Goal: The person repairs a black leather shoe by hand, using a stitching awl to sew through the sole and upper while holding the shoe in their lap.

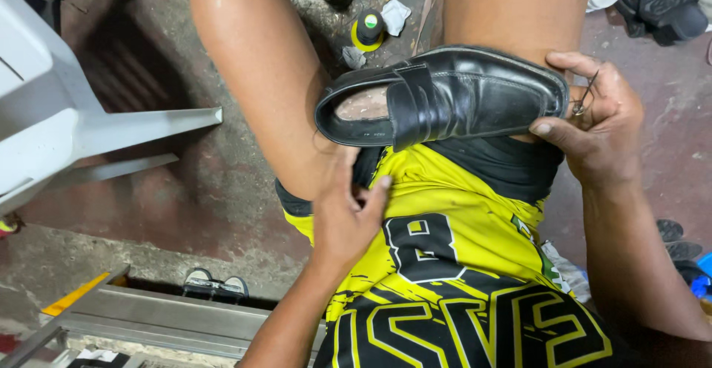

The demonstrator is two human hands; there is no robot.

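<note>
A black leather loafer (460, 93) lies on its side across my lap, opening to the left, toe to the right. My right hand (597, 119) grips the toe end, thumb under the sole edge, and pinches a thin metal needle (583, 99) between its fingers. My left hand (348, 216) rests against my left thigh just below the shoe's heel, fingers curled loosely, holding nothing that I can see. I sit in yellow and black shorts (452, 264), knees apart.
A grey plastic chair (67, 123) stands at the left. Small glue bottles (368, 30) and scraps lie on the concrete floor between my knees. A black bag (660, 4) sits top right. A metal frame (148, 316) runs along the bottom left.
</note>
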